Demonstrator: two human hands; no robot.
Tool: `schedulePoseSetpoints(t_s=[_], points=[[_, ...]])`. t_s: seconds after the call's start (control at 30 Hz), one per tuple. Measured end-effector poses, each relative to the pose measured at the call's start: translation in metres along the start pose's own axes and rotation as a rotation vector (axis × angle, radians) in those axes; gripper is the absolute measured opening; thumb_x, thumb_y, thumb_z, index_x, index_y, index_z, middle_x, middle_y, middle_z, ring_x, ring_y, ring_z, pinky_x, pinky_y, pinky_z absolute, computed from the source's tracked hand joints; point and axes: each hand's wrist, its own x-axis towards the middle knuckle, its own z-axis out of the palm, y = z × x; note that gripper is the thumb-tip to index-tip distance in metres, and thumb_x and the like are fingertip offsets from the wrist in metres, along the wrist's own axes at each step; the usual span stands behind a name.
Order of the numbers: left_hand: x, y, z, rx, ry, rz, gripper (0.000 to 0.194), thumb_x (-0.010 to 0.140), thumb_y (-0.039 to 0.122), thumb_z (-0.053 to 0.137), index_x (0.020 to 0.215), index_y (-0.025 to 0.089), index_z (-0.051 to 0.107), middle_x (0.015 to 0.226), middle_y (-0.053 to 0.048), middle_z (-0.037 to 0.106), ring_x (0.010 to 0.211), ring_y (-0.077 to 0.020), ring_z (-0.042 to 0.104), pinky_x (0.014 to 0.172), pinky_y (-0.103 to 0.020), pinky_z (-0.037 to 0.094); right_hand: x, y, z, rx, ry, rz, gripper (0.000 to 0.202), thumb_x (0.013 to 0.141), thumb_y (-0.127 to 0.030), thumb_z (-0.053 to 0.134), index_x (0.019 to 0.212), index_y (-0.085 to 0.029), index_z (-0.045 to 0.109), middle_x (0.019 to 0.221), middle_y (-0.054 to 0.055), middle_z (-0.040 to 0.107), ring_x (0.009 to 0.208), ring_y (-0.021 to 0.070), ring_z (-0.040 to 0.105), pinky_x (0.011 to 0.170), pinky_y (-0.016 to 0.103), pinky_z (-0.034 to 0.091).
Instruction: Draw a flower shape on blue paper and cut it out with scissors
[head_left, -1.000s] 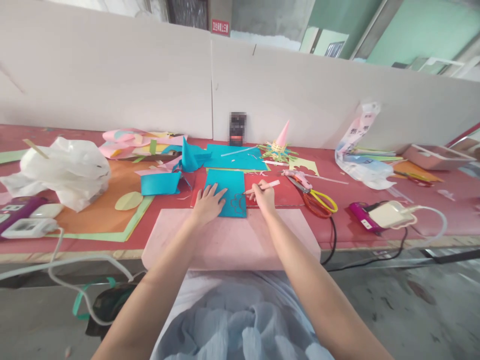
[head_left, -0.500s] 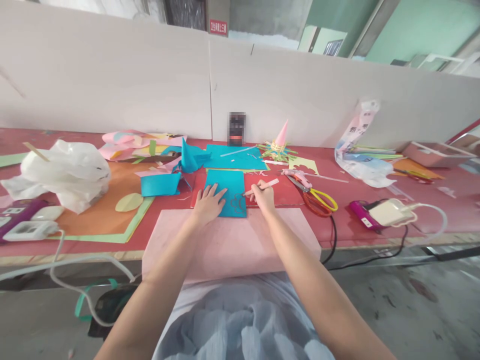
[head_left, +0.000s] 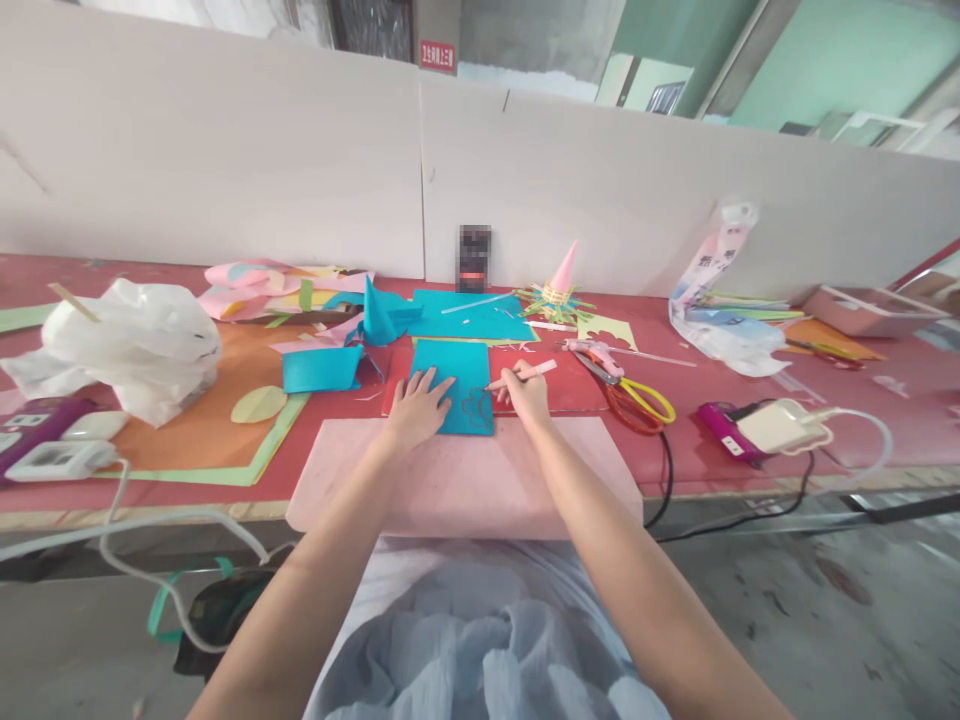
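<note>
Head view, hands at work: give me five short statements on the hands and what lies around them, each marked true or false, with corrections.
1. The left hand rests on a blue sheet. True.
2. Scissors lie to the right of the right hand. True.
3. The right hand grips the scissors. False: it holds a pen, with the tip by the sheet's right edge.
4. The blue sheet has an outline drawn on it. True.
5. The pink cone points down. False: its tip points up.
</note>
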Motion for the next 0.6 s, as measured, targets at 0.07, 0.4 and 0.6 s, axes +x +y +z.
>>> schedulePoseSetpoints(t_s=[0.07, 0.4, 0.6], points=[[0.0002, -0.0004, 0.0006, 0.002, 0.007, 0.003, 0.045, 0.093, 0.036, 0.032, 0.137, 0.033, 0.04, 0.15, -0.003, 0.029, 0.138, -0.0281, 0.024, 0.11, -0.051, 0.02, -0.0002, -0.0005, -0.0001, -0.01, 0.003, 0.003, 0.022, 0.076, -0.025, 0.05, 0.06, -0.023, 0.035, 0.05, -0.003, 0.065, 0.035, 0.0097, 0.051, 0.037, 0.018, 0.035], [-0.0002, 0.0011, -0.002, 0.0, -0.013, 0.002, 0.046, 0.093, 0.037, 0.031, 0.138, 0.033, 0.039, 0.151, -0.004, 0.028, 0.139, -0.0276, 0.023, 0.111, -0.051, 0.019, -0.0006, -0.0016, -0.0003, -0.047, 0.038, 0.004, 0.021, 0.073, -0.022, 0.048, 0.056, -0.022, 0.035, 0.04, -0.006, 0.057, 0.037, 0.0104, 0.052, 0.042, 0.018, 0.036], [0.0008, -0.0003, -0.0003, -0.021, -0.014, -0.004, 0.045, 0.093, 0.037, 0.032, 0.137, 0.034, 0.039, 0.151, -0.004, 0.028, 0.139, -0.0277, 0.021, 0.111, -0.051, 0.019, 0.0003, -0.0019, -0.0006, -0.005, 0.093, 0.034, 0.021, 0.072, -0.022, 0.048, 0.056, -0.023, 0.034, 0.039, -0.006, 0.056, 0.034, 0.01, 0.048, 0.04, 0.019, 0.034]])
